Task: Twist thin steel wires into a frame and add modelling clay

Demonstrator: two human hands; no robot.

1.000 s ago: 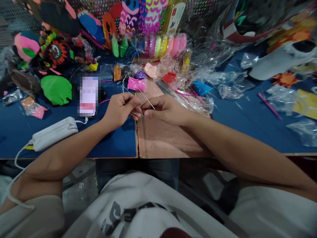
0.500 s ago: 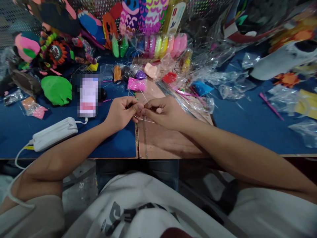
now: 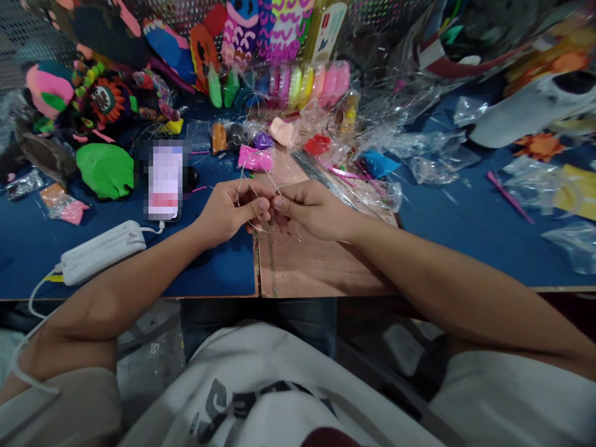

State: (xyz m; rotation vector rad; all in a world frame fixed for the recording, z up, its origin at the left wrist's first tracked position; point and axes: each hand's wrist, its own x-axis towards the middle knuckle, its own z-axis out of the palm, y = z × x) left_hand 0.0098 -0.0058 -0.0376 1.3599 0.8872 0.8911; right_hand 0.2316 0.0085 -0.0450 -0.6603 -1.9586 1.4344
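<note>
Thin silvery wire (image 3: 257, 228) loops around and between my fingers, above the seam where the blue tabletop meets a brown wooden board (image 3: 316, 267). My left hand (image 3: 235, 208) pinches the wire between thumb and forefinger. Right up against it, my right hand (image 3: 311, 208) grips the same wire, its thumb and fingertips pressed together. One loop rises behind the hands, and loose ends stick out below the right fingertips. Just behind lies a pink clay packet (image 3: 256, 158). A bundle of straight wires (image 3: 321, 177) rests on the board beyond my right hand.
To the left are a phone (image 3: 165, 180), a white power bank (image 3: 105, 253) with cable and a green clay piece (image 3: 105, 171). Colourful clay packs (image 3: 305, 87) line the back. Clear plastic wrappers (image 3: 437, 161), a purple stick (image 3: 510, 197) and a white clay form (image 3: 526, 108) lie to the right.
My fingertips have shifted on the wire, with the right thumb now turned more upward. The wire loops have changed shape, and bent ends now show below the right fingers.
</note>
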